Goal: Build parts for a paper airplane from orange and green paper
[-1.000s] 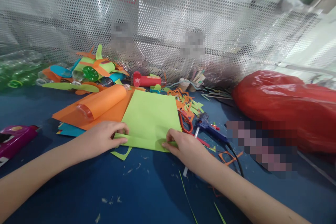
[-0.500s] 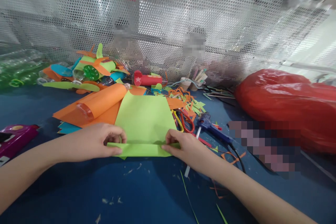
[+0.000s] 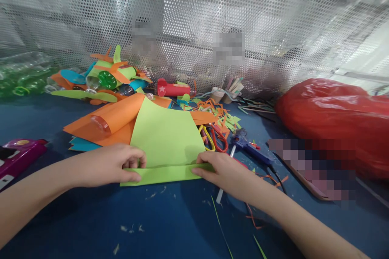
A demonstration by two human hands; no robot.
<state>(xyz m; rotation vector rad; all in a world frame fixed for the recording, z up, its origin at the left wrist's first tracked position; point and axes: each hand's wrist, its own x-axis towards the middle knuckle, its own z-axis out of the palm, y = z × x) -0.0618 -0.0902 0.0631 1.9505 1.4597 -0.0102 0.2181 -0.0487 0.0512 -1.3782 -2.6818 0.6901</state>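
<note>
A light green sheet of paper (image 3: 168,137) lies in front of me, its near edge folded up into a narrow strip. My left hand (image 3: 121,164) pinches the left end of that fold between thumb and fingers. At the right end, my right hand (image 3: 215,168) grips the fold the same way. Behind the sheet's left side rests a bottle wrapped in orange paper (image 3: 121,113), on orange sheets (image 3: 82,127). Scissors with red and yellow handles (image 3: 218,139) lie just beyond my right hand, beside a blue glue gun (image 3: 252,149) with a white glue stick.
A purple tool (image 3: 21,158) sits at the far left. Clear green bottles (image 3: 27,75) and paper-covered bottles (image 3: 112,75) are piled at the back left. Paper scraps (image 3: 217,113) lie behind the scissors. A red plastic bag (image 3: 331,121) fills the right, near a blurred flat object (image 3: 306,170).
The folded strip now lies flatter and straighter, with its left corner showing below my left hand. The sheet's far left corner has risen over the orange-wrapped bottle. Both hands keep their hold.
</note>
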